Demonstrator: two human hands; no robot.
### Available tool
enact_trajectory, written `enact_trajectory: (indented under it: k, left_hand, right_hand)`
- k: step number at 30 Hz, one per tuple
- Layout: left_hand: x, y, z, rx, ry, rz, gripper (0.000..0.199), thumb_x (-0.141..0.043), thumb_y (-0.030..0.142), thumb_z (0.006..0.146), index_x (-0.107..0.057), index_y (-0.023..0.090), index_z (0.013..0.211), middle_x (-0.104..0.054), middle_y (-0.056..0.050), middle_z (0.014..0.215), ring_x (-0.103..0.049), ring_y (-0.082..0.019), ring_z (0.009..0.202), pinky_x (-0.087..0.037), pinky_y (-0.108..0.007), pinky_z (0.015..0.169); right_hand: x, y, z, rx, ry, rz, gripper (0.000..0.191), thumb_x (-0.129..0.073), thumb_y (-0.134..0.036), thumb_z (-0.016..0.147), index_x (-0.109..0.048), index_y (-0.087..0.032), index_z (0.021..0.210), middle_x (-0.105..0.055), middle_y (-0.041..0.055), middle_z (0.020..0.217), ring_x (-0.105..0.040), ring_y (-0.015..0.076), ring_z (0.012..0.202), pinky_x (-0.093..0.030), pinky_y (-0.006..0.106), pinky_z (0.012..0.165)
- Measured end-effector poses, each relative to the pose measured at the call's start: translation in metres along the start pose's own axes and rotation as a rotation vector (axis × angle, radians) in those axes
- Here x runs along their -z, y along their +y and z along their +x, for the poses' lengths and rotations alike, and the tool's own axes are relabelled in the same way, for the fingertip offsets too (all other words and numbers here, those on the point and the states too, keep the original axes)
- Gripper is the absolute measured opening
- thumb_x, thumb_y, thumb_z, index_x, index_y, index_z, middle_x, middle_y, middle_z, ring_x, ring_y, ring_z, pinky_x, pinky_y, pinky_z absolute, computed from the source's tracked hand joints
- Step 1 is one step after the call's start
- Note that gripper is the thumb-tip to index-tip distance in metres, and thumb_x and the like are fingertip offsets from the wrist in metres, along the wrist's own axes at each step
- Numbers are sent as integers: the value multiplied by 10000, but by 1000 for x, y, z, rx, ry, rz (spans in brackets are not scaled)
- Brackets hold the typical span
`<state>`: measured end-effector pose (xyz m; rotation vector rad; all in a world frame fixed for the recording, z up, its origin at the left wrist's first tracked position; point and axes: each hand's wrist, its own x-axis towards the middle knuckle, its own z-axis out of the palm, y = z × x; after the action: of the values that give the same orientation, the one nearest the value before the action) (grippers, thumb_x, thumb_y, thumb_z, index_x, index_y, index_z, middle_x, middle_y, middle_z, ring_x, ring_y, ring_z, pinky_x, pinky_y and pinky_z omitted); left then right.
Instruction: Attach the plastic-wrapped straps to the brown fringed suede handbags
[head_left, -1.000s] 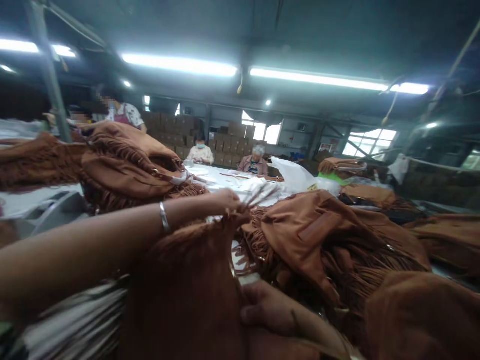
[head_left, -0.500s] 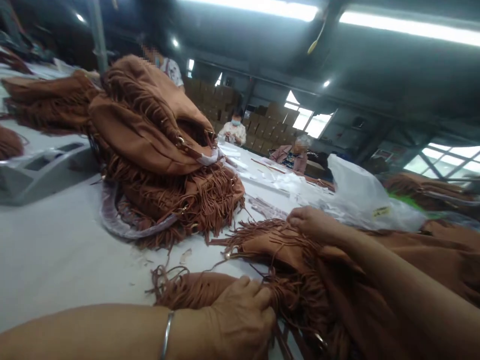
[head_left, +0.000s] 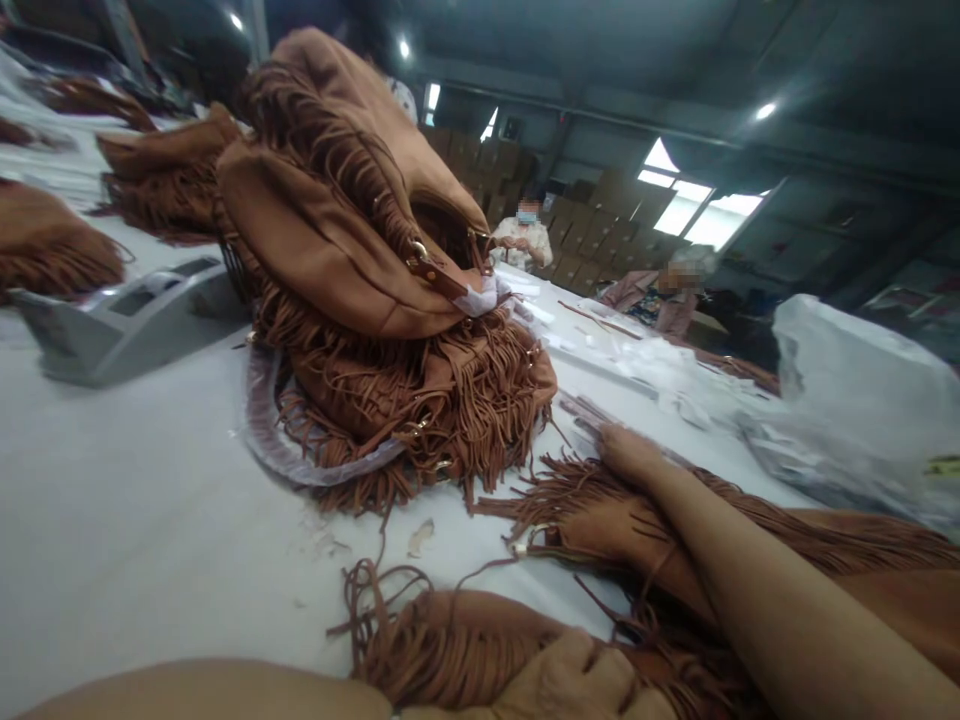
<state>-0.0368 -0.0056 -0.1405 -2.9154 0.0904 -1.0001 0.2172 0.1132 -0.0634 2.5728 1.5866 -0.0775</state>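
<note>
At the bottom edge, my left hand (head_left: 574, 680) presses its curled fingers into a brown fringed bag (head_left: 450, 635); the fingertips are hidden. My right hand (head_left: 626, 450) reaches across another brown fringed bag (head_left: 615, 530), its fingers drawn together at the near end of some thin plastic-wrapped strips (head_left: 585, 408). Something small and dark shows at those fingers, too unclear to name. Left of it stands a heap of brown fringed bags (head_left: 352, 240) with gold-coloured rings. From the heap a handle in clear plastic wrap (head_left: 274, 440) loops onto the white table (head_left: 150, 510).
A grey tape dispenser (head_left: 135, 320) stands left of the heap. More brown bags (head_left: 52, 240) lie at the far left. A white plastic bag (head_left: 855, 370) is at the right. Two people (head_left: 525, 240) sit across the table, with stacked cartons behind.
The view has swung right and tilted. My right hand has moved from the bag's fringe to the wrapped strips. My left hand stays on its bag, now lower in view.
</note>
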Motion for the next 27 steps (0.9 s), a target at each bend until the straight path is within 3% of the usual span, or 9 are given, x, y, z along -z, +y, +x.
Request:
enact_trajectory:
  k: [5, 9, 13, 16, 18, 20, 22, 24, 27]
  left_hand:
    - [-4, 0, 6, 70, 276, 30, 273, -622, 367, 820, -489, 158, 705, -513, -7, 692, -505, -154, 706, -374, -273, 598]
    - [6, -6, 8, 60, 501, -112, 254, -538, 321, 883, -468, 174, 688, -479, 0, 612, -461, -149, 643, -298, -275, 578]
    - [61, -17, 21, 328, 509, -715, 329, -408, 439, 926, -560, 160, 842, -572, -57, 767, -519, -167, 754, -376, -294, 674]
    - [127, -21, 45, 610, 545, -1181, 445, -503, 532, 876, -521, 160, 1120, -579, -111, 1101, -525, -218, 1049, -420, -322, 861]
    - [170, -16, 64, 605, 606, -1455, 557, -494, 598, 862, -441, 174, 1220, -555, -114, 1194, -522, -218, 1103, -447, -303, 853]
    - [204, -5, 77, 496, 530, -1671, 571, -480, 649, 844, -469, 155, 1131, -629, -100, 993, -615, -181, 825, -476, -259, 661]
    - [223, 8, 85, 504, 457, -1782, 506, -493, 642, 831, -502, 142, 906, -608, -35, 694, -526, -108, 494, -384, -196, 452]
    - [231, 20, 86, 603, 473, -1801, 443, -563, 578, 799, -447, 157, 722, -491, 32, 506, -370, -54, 358, -259, -154, 357]
    - [235, 31, 81, 643, 542, -1730, 410, -663, 489, 719, -422, 163, 660, -384, 78, 432, -270, -24, 345, -178, -129, 338]
  right_hand:
    - [41, -16, -29, 0, 296, 155, 297, -372, -300, 965, -538, -110, 1123, -652, 89, 841, -625, 179, 751, -483, 358, 753]
    - [99, -45, -95, 113, 629, 306, 385, -184, -366, 1000, -422, -125, 1183, -630, 52, 799, -607, 130, 666, -482, 262, 675]
    - [161, -65, -191, 423, 1049, 330, 310, -283, -341, 996, -458, -159, 1176, -611, 9, 753, -551, 102, 553, -442, 225, 562]
    - [193, -71, -258, 482, 1274, -231, 276, -413, -186, 939, -552, -154, 1175, -607, 32, 732, -567, 155, 606, -373, 277, 550]
    - [200, -72, -290, 416, 1281, -567, 299, -445, -137, 899, -606, -144, 1151, -578, 45, 676, -546, 197, 596, -309, 314, 526]
    - [195, -74, -313, 381, 1243, -708, 316, -462, -113, 871, -632, -126, 1137, -565, 54, 652, -527, 214, 579, -290, 328, 526]
    - [181, -77, -330, 373, 1179, -707, 336, -458, -86, 850, -634, -89, 1135, -585, 71, 676, -535, 223, 598, -325, 333, 554]
    - [165, -79, -348, 348, 1094, -562, 384, -425, -50, 828, -608, -58, 1167, -633, 102, 767, -566, 228, 654, -378, 334, 604]
    - [144, -76, -381, 247, 817, -34, 393, -441, -123, 840, -563, -87, 1212, -668, 127, 998, -615, 234, 842, -444, 323, 719]
